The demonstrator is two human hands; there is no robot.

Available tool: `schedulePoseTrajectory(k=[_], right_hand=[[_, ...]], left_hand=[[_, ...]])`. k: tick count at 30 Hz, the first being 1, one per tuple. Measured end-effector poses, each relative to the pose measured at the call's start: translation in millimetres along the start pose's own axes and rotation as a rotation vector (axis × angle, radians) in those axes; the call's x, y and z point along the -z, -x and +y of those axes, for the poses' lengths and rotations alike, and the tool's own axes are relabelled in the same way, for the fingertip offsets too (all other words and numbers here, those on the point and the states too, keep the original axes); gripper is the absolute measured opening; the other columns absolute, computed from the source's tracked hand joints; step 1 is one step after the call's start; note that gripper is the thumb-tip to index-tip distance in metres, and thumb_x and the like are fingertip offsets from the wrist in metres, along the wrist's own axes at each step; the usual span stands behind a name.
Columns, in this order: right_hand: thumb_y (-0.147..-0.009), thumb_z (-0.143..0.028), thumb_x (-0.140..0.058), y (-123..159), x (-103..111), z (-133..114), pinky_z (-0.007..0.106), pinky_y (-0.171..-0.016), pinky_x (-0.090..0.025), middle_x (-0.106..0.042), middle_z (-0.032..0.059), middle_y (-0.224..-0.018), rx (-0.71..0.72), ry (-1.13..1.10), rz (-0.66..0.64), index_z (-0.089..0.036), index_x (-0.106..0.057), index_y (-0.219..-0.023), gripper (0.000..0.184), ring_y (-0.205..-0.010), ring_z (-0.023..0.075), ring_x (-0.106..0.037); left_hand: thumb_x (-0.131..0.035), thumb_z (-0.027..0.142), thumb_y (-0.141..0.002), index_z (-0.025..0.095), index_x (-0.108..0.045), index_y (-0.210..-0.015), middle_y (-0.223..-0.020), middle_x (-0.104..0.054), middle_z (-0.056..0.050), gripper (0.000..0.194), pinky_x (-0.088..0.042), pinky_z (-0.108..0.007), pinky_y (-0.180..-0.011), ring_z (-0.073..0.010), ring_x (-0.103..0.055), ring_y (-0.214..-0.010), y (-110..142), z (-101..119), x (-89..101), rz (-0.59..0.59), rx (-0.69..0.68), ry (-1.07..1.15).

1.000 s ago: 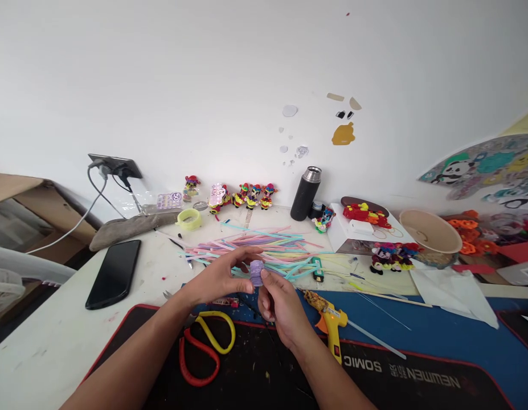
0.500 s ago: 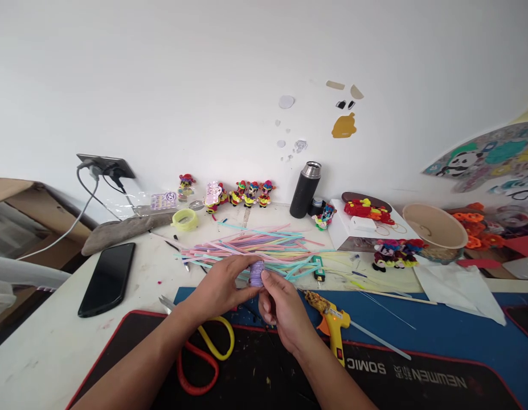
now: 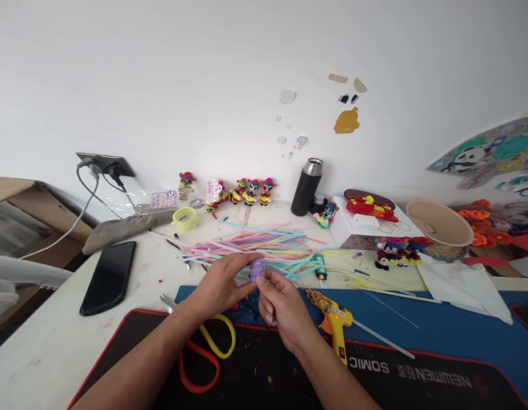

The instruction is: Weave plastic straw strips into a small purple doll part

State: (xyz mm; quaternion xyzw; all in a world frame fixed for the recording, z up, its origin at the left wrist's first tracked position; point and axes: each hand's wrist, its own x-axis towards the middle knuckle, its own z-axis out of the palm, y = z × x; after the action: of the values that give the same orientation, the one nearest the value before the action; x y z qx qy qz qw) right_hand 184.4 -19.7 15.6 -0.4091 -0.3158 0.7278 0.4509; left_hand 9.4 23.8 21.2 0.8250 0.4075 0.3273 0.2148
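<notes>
A small purple coil of fuzzy pipe cleaner [image 3: 257, 269] is held up between both hands. My left hand [image 3: 223, 285] grips it from the left, fingers over the top and thumb below. From the right, my right hand [image 3: 281, 302] presses its thumb on the coil's lower side, its other fingers curled. Just behind lies a loose pile of pastel pipe cleaners [image 3: 242, 245] in pink, blue, purple and yellow. Scissors with red and yellow handles [image 3: 219, 341] lie partly under my left forearm. A yellow hot glue gun [image 3: 338, 324] rests right of my right hand.
A black phone [image 3: 107, 279] lies at left, near a yellow tape roll [image 3: 185, 218]. Several small pipe-cleaner dolls [image 3: 252, 192] and a black flask [image 3: 307, 188] stand along the wall. A white box [image 3: 361, 233] and beige bowl [image 3: 438, 225] are at right.
My right thumb has shifted slightly down and left on the purple coil, which both hands still hold. The view has shifted slightly.
</notes>
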Motion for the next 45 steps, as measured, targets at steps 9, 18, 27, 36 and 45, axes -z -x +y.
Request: schedulePoseTrajectory(k=[9,18,27,36,45], right_hand=[[-0.077,-0.061,-0.082,-1,0,-2,0.02,-0.037,-0.016,-0.03,-0.0151,-0.043,0.055,0.035,0.006,-0.019,-0.061,-0.09,0.048,-0.035,0.0047,-0.023],[-0.079,-0.065,-0.078,-3,1,2,0.02,-0.036,-0.016,-0.044,-0.0114,-0.047,0.059,0.033,-0.045,-0.021,-0.057,-0.087,0.05,-0.034,0.0059,-0.034],[-0.081,-0.062,-0.078,-4,4,1,0.02,-0.037,-0.017,-0.04,-0.0118,-0.044,0.095,0.053,-0.044,-0.02,-0.059,-0.084,0.047,-0.035,0.0061,-0.032],[-0.079,-0.063,-0.078,-5,7,-5,0.022,-0.037,-0.017,-0.037,-0.0127,-0.044,0.125,0.088,-0.052,-0.018,-0.065,-0.092,0.048,-0.035,0.0072,-0.031],[-0.079,-0.061,-0.079,-6,5,-2,0.023,-0.038,-0.017,-0.038,-0.0133,-0.044,0.129,0.1,-0.073,-0.019,-0.064,-0.094,0.047,-0.035,0.0074,-0.03]], left_hand=[[-0.069,0.027,-0.091,0.021,-0.065,-0.132,-0.124,-0.077,-0.011,0.042,-0.058,-0.036,-0.099,-0.0261,-0.074,-0.111,-1,-2,-2.4,0.022,-0.041,0.006],[-0.071,0.03,-0.091,0.022,-0.064,-0.134,-0.123,-0.077,-0.01,0.044,-0.058,-0.037,-0.096,-0.0265,-0.074,-0.11,-1,-6,-7.2,0.059,-0.055,-0.011],[-0.08,0.033,-0.086,0.025,-0.055,-0.148,-0.143,-0.066,-0.01,0.067,-0.056,-0.041,-0.102,-0.0292,-0.068,-0.123,-11,3,16.7,-0.305,0.175,0.555],[-0.072,0.05,-0.093,0.021,-0.073,-0.13,-0.13,-0.075,-0.012,0.046,-0.054,-0.047,-0.104,-0.0319,-0.069,-0.118,-12,-10,9.0,-0.176,0.341,0.797],[-0.079,0.053,-0.085,0.018,-0.077,-0.119,-0.117,-0.08,-0.012,0.048,-0.055,-0.046,-0.102,-0.0304,-0.072,-0.109,-14,-3,6.0,-0.088,0.336,0.757]])
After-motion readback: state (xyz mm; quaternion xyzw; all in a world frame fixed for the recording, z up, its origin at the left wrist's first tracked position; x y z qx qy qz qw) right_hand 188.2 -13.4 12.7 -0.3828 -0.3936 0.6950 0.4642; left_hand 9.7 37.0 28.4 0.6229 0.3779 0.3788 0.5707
